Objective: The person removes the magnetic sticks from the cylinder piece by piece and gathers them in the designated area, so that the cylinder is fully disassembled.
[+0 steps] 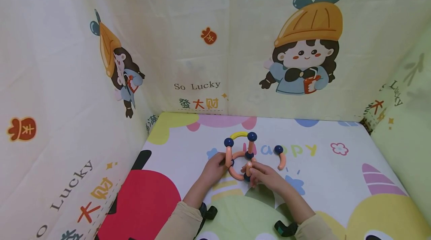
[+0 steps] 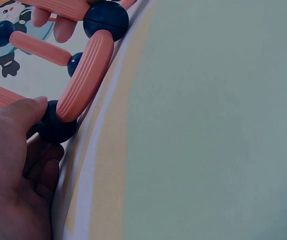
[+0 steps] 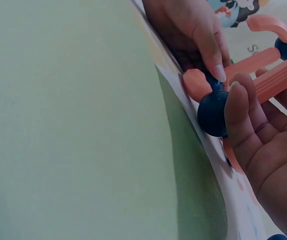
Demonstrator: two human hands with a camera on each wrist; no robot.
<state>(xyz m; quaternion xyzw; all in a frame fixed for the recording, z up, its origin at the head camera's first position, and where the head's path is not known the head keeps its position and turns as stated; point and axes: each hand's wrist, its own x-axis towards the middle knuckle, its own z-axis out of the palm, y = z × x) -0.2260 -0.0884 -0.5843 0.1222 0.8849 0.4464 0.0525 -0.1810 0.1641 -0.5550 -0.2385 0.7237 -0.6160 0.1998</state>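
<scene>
A magnetic rod-and-ball frame stands on the mat, its base a ring of curved orange rods (image 1: 237,175) joined by dark blue balls. Two upright orange rods (image 1: 228,156) carry balls (image 1: 229,142) bridged by a curved yellow rod (image 1: 239,134). At the ring's left, my left hand (image 1: 214,168) pinches a blue ball (image 2: 57,129) between thumb and fingers. On the near side, my right hand (image 1: 266,176) holds a straight orange rod (image 1: 248,168) upright at the front ball (image 3: 212,114). The right thumb touches that ball in the right wrist view.
To the right of the frame lies a loose curved orange rod (image 1: 282,162) with a blue ball (image 1: 278,149) on its end. A printed mat (image 1: 336,172) covers the table, and cloth walls (image 1: 235,57) enclose its back and sides.
</scene>
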